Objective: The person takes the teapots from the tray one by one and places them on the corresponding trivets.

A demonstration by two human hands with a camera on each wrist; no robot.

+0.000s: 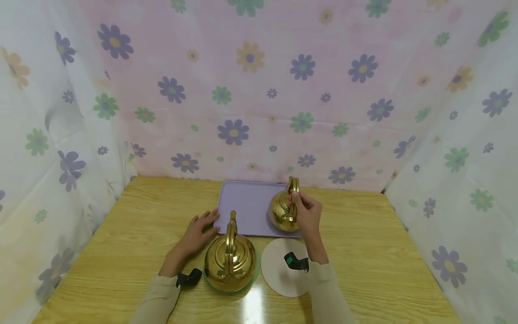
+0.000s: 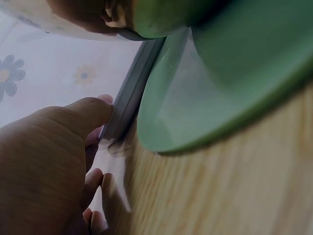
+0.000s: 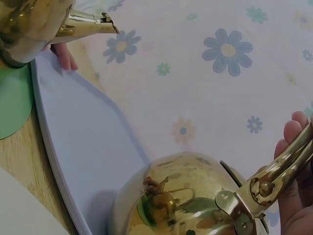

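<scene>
Gold kettle (image 1: 279, 213) is showing over the right end of the purple tray (image 1: 247, 204), and we are clamping its handle (image 1: 297, 184) in our right hand (image 1: 309, 212). With fingers spread, our left hand (image 1: 199, 231) is touching the tray's left edge. Nearer, a second kettle (image 1: 244, 265) is standing on a green mat (image 2: 168, 112) beside a white mat (image 1: 279, 270).

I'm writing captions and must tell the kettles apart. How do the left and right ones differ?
The left kettle stands on the green mat; the right kettle is at the right end of the tray, though whether it touches down is unclear. The right hand grips the right kettle's handle, while no hand holds the left kettle. Both are shiny gold with an arched handle.
</scene>
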